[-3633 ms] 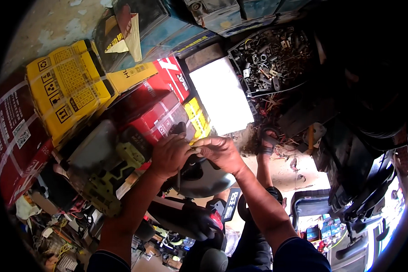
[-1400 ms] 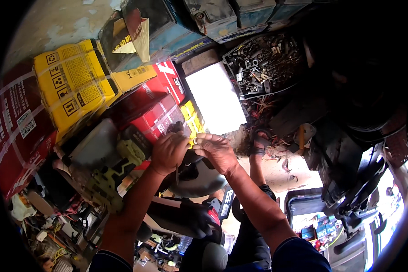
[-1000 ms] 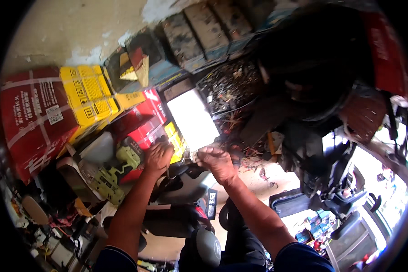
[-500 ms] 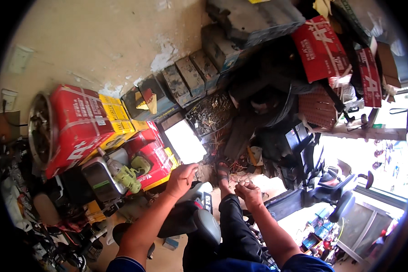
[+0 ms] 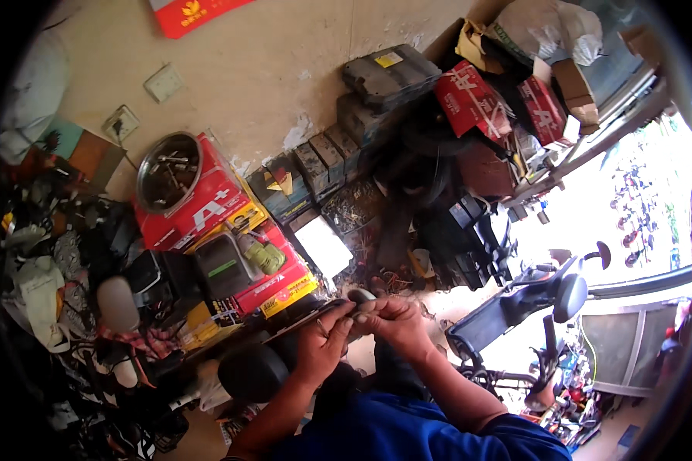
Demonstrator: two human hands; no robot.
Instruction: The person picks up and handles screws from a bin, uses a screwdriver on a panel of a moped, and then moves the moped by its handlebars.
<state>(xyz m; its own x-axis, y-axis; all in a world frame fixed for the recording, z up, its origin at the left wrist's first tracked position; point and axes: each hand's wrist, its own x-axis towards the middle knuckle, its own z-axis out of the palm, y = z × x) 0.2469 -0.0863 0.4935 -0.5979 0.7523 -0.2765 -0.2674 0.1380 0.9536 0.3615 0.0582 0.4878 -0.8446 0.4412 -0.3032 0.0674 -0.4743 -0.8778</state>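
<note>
My left hand (image 5: 324, 338) and my right hand (image 5: 397, 324) meet in front of my body, fingertips almost touching. Both are closed in a pinch; what lies between the fingers is too small and hidden to name. A thin dark strip (image 5: 284, 332) runs out to the left from beside my left hand, and I cannot tell whether that hand holds it. Just beyond the fingertips shows a dark rounded piece (image 5: 360, 295). Ahead to the left, a green power tool (image 5: 263, 253) lies against a grey tray (image 5: 221, 265) on red and yellow boxes (image 5: 283, 283).
A metal bowl of tools (image 5: 169, 173) tops a red box. Dark batteries (image 5: 315, 169) line the wall beside a white panel (image 5: 321, 244). At right stands a black padded, wheeled frame (image 5: 507, 303) near the bright doorway. Clutter piles up at left.
My hands have come together from apart, the right moving left toward the other. The view has shifted, showing more wall and the bowl's inside. The dark strip beside my left hand newly shows.
</note>
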